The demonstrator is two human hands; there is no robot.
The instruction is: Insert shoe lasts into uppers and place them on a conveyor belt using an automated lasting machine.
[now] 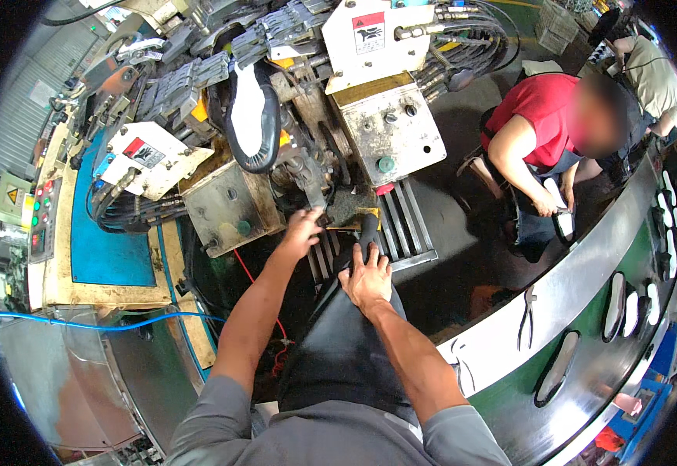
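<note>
My left hand [303, 233] reaches up to the machine's lower front, its fingers beside a worn metal part [307, 180]. Those fingers are smeared by motion, and I cannot make out anything in them. My right hand [367, 278] lies on my dark-trousered leg near the knee, fingers spread and holding nothing. Just beyond its fingertips shows a dark rounded thing, perhaps my shoe [369, 227], by a yellow-edged plate. Above my left hand, a shoe [253, 116] with a white underside and black rim sits sole outward in the machine.
Control boxes [389, 128] and hoses flank the machine. A red cord hangs at my left. On the right curves a metal-edged conveyor [501, 330] with pliers [526, 318] and several shoes [560, 369]. A seated person in red [536, 116] handles a white-soled shoe; another person stands behind.
</note>
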